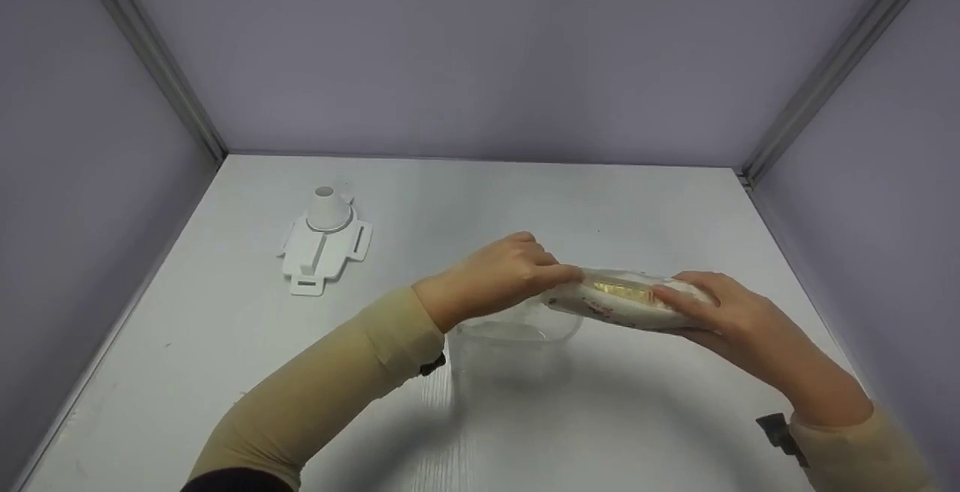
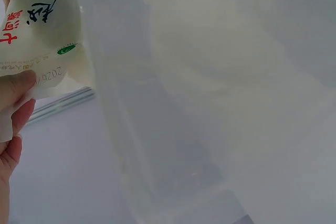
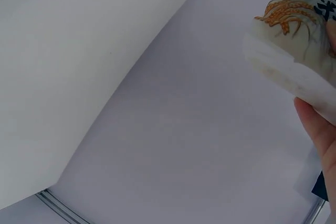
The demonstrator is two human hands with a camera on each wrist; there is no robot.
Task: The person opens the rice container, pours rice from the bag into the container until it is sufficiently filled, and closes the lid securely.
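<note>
Two hands hold one white bag (image 1: pixel 628 303) a little right of the middle of the head view, lying lengthwise between them and lifted off the white table (image 1: pixel 225 327). The left hand (image 1: pixel 499 273) comes in from the lower left, its fingers curled and pinching the bag's left end. The right hand (image 1: pixel 731 319) comes in from the lower right and cups the right end, fingers laid along the near side and wrapped round it. A gold band runs along the top of the bag, with small red marks on its white side.

Below the bag's left end, and just under the left hand, a clear plastic container (image 1: pixel 514 342) stands on the table with its open mouth upward; whether the bag touches its rim cannot be told.

From the left wrist view the bag (image 2: pixel 39 30) fills the upper left corner, showing red and black lettering and a small green mark, with fingertips (image 2: pixel 16 85) pressed on its lower edge at the left border. The clear wall of the container (image 2: pixel 157 129) runs down the middle of that frame.

From the right wrist view the bag (image 3: pixel 294 30) sits in the upper right corner with a gold grain picture on it, and a finger (image 3: pixel 317 124) lies against its underside.

Farther off, in the upper left part of the table, a flat white plastic piece (image 1: pixel 324 248) lies with a small white cone standing on it. Pale purple walls (image 1: pixel 480 57) close in the table on three sides.
</note>
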